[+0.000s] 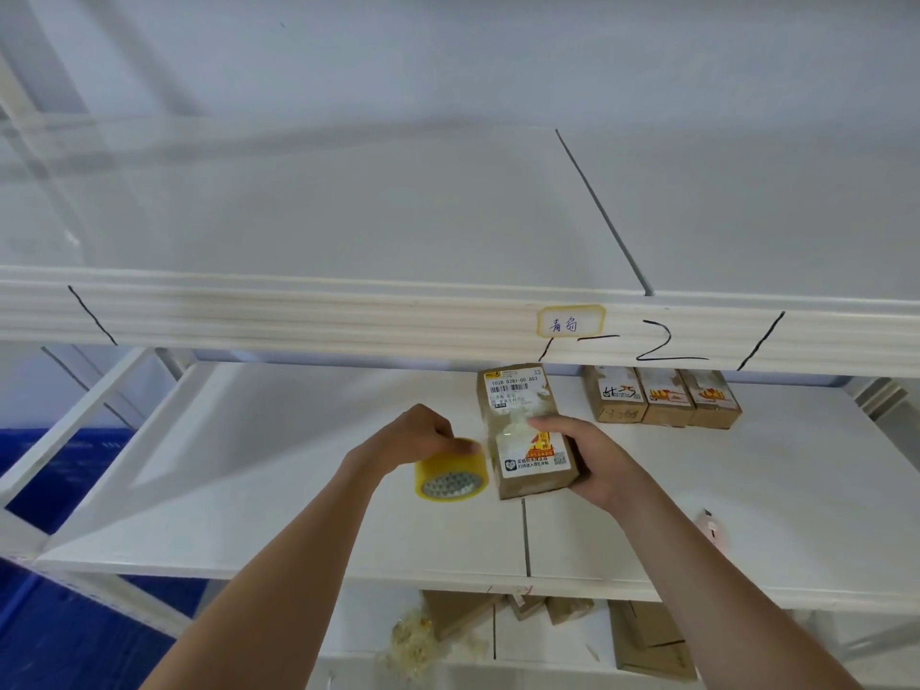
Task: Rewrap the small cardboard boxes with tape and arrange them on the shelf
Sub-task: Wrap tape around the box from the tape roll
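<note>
Item 1: your right hand, fingers curled round the lower right side of a long cardboard box, holding it just above the middle shelf. Box top carries a white label w/ barcode, reads approx "1028 0287-00 603"; nearer end has a white sticker w/ red-yellow graphic, QR code and Chinese print too small to read.

Item 2: your left hand, fingers pinching the top of a yellow tape roll, roll touching the box's left edge.

Item 3: three small boxes, side by side at the back right of the same shelf; leftmost has handwritten digits, not legible.

Item 4: upper shelf beam, yellow-edged tag w/ handwritten Chinese chars, marker "2" beside it, slanted marker strokes along the beam.

Item 5: room. Middle shelf bare to the left of your hands; pink object near front right edge. Bottom shelf: more cardboard boxes and crumpled tape.
</note>
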Demonstrator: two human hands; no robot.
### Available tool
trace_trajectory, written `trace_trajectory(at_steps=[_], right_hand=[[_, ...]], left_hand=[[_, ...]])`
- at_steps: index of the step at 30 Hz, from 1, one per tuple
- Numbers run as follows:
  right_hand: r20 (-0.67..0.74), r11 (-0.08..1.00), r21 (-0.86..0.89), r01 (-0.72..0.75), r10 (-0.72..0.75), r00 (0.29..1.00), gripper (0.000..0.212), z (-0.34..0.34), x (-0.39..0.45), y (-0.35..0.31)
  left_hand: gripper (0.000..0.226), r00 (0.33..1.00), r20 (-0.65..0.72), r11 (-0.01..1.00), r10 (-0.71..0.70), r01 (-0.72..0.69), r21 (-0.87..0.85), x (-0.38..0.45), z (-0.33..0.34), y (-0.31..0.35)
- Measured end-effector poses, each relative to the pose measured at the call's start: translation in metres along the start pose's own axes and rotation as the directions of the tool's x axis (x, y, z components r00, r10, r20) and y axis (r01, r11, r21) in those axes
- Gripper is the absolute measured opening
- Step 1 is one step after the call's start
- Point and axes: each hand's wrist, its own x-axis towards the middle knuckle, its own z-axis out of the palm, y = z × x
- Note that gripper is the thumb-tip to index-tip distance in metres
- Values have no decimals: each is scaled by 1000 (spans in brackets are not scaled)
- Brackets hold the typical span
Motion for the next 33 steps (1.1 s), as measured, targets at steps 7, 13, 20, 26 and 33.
trace_trajectory(at_steps=[7, 13, 20, 26, 33], right_hand=[[58, 944, 327, -36, 18, 998, 34, 0, 5, 13], [-36, 998, 69, 2, 1, 999, 36, -7, 19, 20], [-61, 938, -338, -72, 54, 997, 69, 5, 24, 24], [-112, 907, -412, -86, 43, 993, 58, 16, 26, 27], [-163, 899, -431, -78, 8, 987, 55, 16, 33, 38]], left_hand=[[36, 997, 40, 990, 59, -53, -133, -2, 1, 13], [35, 996, 33, 983, 81, -74, -171, -5, -1, 7], [31, 993, 79, 995, 89, -85, -52, -8, -6, 21], [25, 995, 60, 995, 81, -84, 53, -7, 2, 24], [43, 995, 63, 986, 82, -90, 139, -12, 4, 26]])
